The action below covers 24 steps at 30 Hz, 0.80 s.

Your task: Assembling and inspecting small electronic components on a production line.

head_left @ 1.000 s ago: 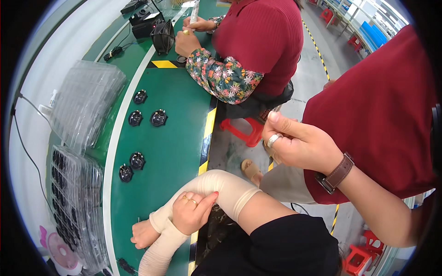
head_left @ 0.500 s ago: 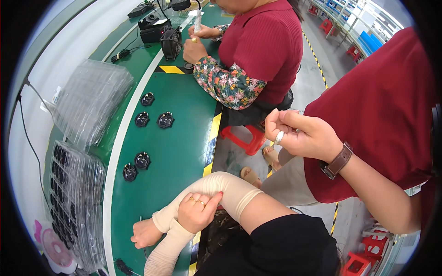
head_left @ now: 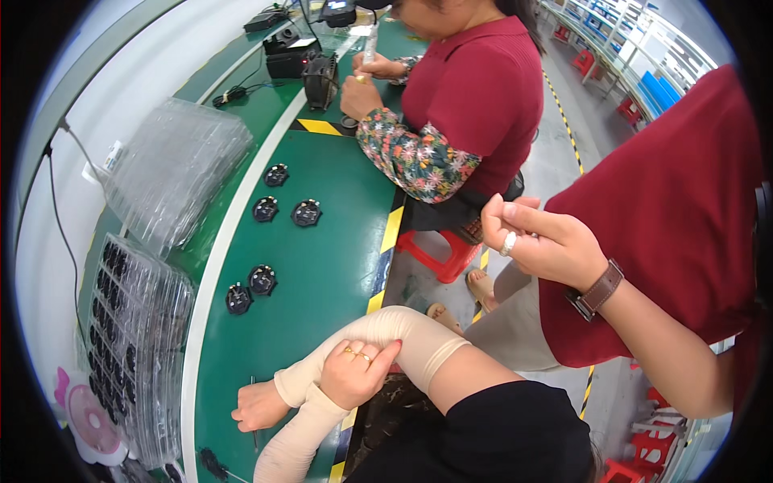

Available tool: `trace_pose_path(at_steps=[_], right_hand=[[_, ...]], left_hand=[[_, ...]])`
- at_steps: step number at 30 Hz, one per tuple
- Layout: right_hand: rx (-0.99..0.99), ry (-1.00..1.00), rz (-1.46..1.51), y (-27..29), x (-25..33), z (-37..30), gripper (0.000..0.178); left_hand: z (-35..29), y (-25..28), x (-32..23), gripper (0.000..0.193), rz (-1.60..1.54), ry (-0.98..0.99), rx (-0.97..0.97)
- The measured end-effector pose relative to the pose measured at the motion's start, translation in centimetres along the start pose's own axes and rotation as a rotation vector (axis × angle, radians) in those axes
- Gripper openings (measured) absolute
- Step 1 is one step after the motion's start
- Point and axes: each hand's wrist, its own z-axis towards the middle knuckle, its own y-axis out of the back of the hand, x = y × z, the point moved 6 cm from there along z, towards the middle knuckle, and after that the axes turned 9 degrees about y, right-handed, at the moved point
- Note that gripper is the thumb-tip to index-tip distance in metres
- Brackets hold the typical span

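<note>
My arms, in cream sleeves (head_left: 390,330), cross at the lower middle of the view. My right hand (head_left: 262,405) rests closed on the green table top (head_left: 314,266). A slender dark metal tool (head_left: 255,439) shows above and below its fingers; its kind is hidden. Over my right forearm lies my left hand (head_left: 354,377), rings on it, its fingers bent round the sleeve and one stretched along it. Beyond my right hand, several round black parts (head_left: 262,280) with small fittings on top lie apart on the table.
Clear plastic trays (head_left: 181,169) and a tray of black parts (head_left: 113,346) line the left, above a pink fan (head_left: 93,419). Ahead, a seated co-worker (head_left: 483,88) handles a white tube near a black fan (head_left: 320,80). A standing person's hand (head_left: 547,241) reaches in from the right.
The view has swung slightly left, so the table and people sit a little further right in it. The standing person's fingers have loosened somewhat. My hands keep their places.
</note>
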Motion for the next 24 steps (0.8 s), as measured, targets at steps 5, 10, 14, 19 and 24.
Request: trace_pose_path(at_steps=[5, 10, 14, 19, 24], right_hand=[[-0.236, -0.005, 0.227, -2.0, 0.4, 4.9, 0.015], [-0.444, 0.025, 0.510, -3.1, 1.7, 8.4, 0.013], [-0.554, 0.226, 0.813, -1.4, 7.9, 13.5, 0.009], [-0.447, 0.158, 0.729, -0.7, 4.3, 10.7, 0.015], [-0.477, 0.193, 0.800, 1.0, 4.8, 11.7, 0.019]], left_hand=[[0.2, 0.2, -0.4, 0.030, -0.007, 0.025, 0.000], [-0.7, 1.1, -1.1, 0.034, -0.055, 0.207, 0.095], [-5.7, 4.0, -3.1, 0.038, -0.074, 0.352, 0.154], [-12.7, 8.2, -6.5, 0.028, 0.050, 0.487, -0.188], [-24.0, 9.1, -12.0, 0.025, 0.444, 0.983, -0.504]])
